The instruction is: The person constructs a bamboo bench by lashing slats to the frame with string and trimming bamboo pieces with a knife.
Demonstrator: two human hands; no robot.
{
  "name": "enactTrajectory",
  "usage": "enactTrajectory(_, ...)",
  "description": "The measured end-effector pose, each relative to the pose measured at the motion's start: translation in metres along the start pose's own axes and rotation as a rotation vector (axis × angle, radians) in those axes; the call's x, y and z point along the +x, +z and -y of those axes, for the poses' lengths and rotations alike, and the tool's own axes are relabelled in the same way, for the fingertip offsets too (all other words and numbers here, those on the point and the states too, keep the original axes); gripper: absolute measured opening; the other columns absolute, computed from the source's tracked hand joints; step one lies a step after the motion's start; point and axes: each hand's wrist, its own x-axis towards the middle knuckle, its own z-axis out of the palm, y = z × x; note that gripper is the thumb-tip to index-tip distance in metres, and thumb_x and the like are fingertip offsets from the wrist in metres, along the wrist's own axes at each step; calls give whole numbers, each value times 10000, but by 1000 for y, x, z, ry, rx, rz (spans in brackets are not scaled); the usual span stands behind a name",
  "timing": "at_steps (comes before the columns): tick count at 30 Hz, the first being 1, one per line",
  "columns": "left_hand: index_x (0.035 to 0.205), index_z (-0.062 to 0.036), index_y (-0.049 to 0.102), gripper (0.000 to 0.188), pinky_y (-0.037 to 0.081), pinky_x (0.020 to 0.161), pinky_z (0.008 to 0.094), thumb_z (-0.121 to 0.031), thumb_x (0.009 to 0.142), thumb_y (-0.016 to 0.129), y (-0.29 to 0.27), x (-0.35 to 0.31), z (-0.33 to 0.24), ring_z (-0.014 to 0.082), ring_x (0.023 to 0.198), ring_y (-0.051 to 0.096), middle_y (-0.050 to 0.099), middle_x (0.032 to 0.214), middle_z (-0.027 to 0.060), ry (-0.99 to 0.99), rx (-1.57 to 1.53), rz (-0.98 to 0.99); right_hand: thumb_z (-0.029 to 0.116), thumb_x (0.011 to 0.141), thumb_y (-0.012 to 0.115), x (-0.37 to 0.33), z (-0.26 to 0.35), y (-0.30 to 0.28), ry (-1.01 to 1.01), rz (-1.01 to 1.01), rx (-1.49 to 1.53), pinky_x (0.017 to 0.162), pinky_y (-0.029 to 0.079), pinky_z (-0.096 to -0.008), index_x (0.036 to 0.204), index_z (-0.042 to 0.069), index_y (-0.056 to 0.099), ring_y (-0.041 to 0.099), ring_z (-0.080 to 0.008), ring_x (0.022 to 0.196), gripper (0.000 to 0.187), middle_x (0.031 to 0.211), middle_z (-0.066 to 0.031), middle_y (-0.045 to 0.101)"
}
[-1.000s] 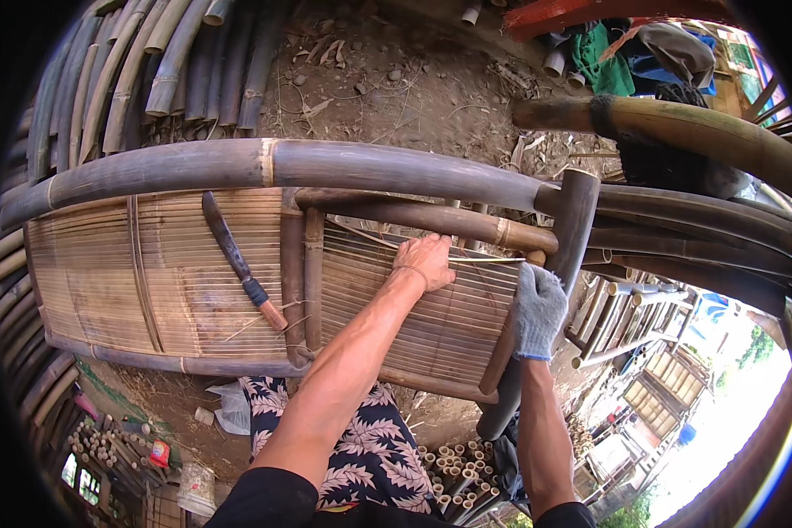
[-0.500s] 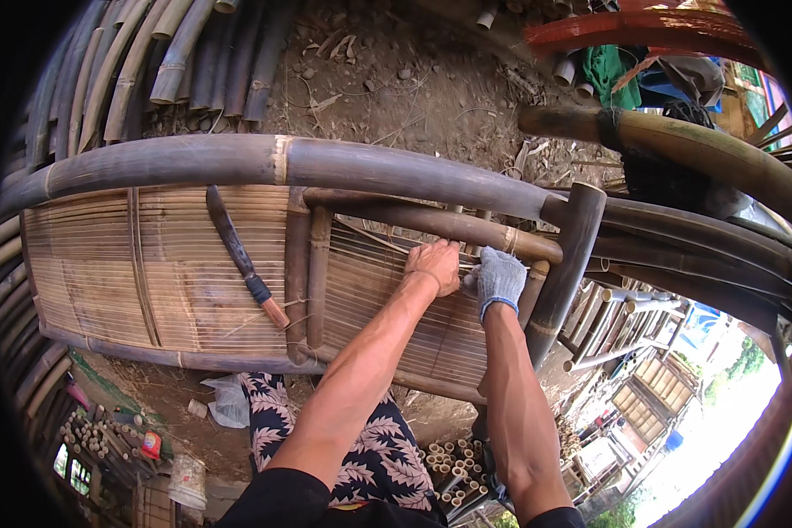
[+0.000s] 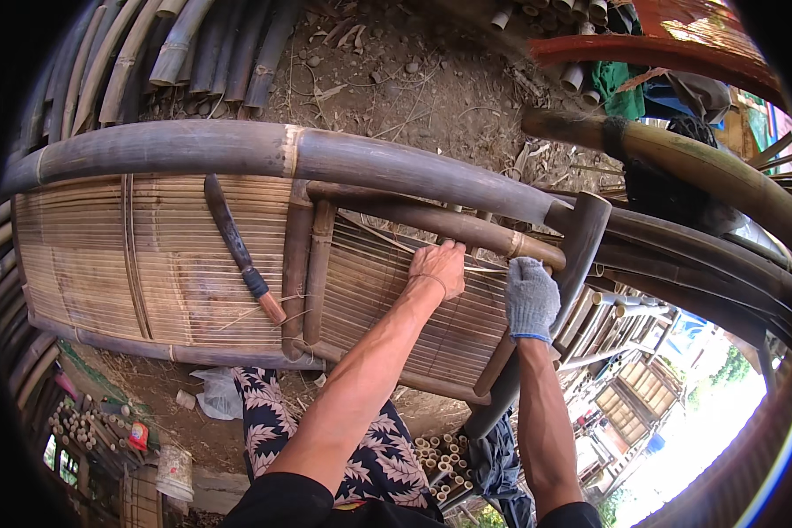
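Note:
A thin pale bamboo strip [image 3: 487, 269] runs along the far side of a slatted bamboo panel [image 3: 387, 317]. My bare left hand [image 3: 438, 269] is closed on this strip, close to the panel's far rail [image 3: 414, 211]. At the right corner of the frame, my right hand [image 3: 532, 297], in a grey knitted glove, is a closed fist at the strip's right end. Its fingertips are hidden from above. To the left, a long dark-bladed knife [image 3: 229, 229] with a wooden handle lies on a wider slatted section.
A thick dark bamboo pole [image 3: 202, 150] spans the far side, meeting an upright post [image 3: 576, 229] on the right. Bamboo poles [image 3: 132, 62] are stacked at the far left. Beside my patterned trousers [image 3: 268, 414] lie a clear plastic bag [image 3: 218, 392] and cut bamboo tubes [image 3: 440, 458].
My gloved right hand has moved right, away from my left hand, so a length of the strip now shows between them. My left hand stays almost in place.

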Motion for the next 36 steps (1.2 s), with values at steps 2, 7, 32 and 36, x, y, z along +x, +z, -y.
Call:
enactTrajectory(2, 1226, -56, 590, 447, 496, 955, 492, -192, 804, 643, 2, -1, 0, 378, 1112, 635, 631, 1211, 148, 7, 3, -5, 391, 972, 535, 2, 11, 14, 47, 7, -67, 682, 563, -510, 897, 110, 698, 696, -401, 754, 333, 802, -187, 702)
enactTrajectory(7, 1203, -66, 597, 412, 508, 935, 494, -205, 817, 640, 0, 1, 2, 376, 1110, 641, 639, 1204, 156, 2, 50, -7, 261, 912, 507, 5, 46, 48, 198, 52, 90, 819, 536, -492, 844, 12, 709, 676, -408, 879, 328, 929, -240, 687)
enactTrajectory(32, 1189, -108, 680, 407, 480, 997, 454, -230, 801, 657, -18, 13, -17, 337, 1175, 621, 694, 1203, 133, -25, 182, 188, 77, 820, 641, 56, -22, 44, -855, 800, 183, 507, 542, -350, 764, 2, 558, 609, -202, 576, 125, 709, -70, 555)
enactTrajectory(36, 1171, -76, 665, 456, 484, 987, 478, -284, 771, 733, -17, 16, -5, 353, 1161, 626, 694, 1185, 152, -33, 173, 142, 100, 878, 584, 40, 14, 23, 258, 1026, 727, 443, 534, -349, 883, -16, 562, 611, -199, 522, 119, 667, -92, 560)
